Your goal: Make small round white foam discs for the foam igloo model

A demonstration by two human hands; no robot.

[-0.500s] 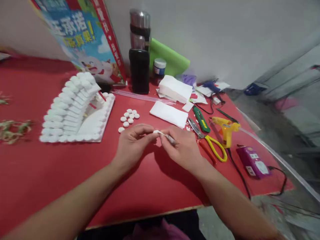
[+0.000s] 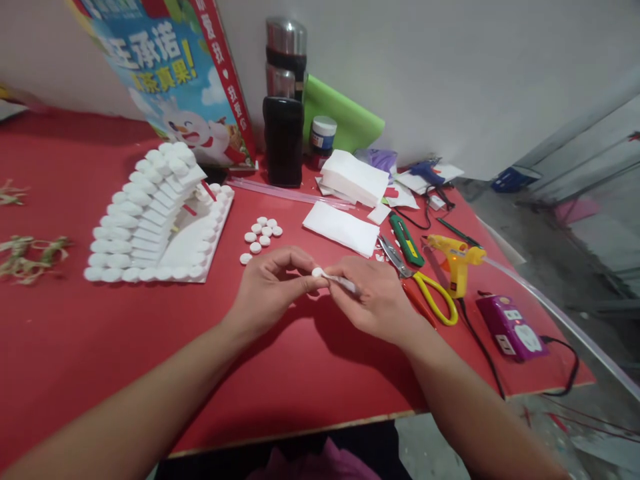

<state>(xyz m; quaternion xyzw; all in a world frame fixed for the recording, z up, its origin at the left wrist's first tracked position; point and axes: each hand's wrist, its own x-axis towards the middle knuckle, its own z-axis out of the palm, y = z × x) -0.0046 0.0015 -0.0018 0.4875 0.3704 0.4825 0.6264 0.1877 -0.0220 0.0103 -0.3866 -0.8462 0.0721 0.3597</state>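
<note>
My left hand (image 2: 273,283) pinches a small round white disc (image 2: 318,273) between thumb and fingertips. A thin whitish strip (image 2: 345,285), perhaps paper, runs from the disc's edge into my right hand (image 2: 370,293), whose fingers are closed on it. The hands meet above the red table (image 2: 300,360). Just behind my left hand lie several loose white discs (image 2: 261,231). Farther left stands a white stepped model (image 2: 140,217), edged with rows of similar discs. Beyond my right hand is a folded white sheet (image 2: 341,228).
To the right lie yellow-and-red-handled pliers (image 2: 434,298), a green utility knife (image 2: 406,240), a yellow glue gun (image 2: 456,259) and a purple power box (image 2: 511,327) with a cable. At the back stand a black bottle (image 2: 283,141), a small jar (image 2: 323,133) and a printed board (image 2: 170,80).
The disc between my fingers is now tilted to show more of its face. More of the strip shows beside my right fingers. The whole view has shifted slightly.
</note>
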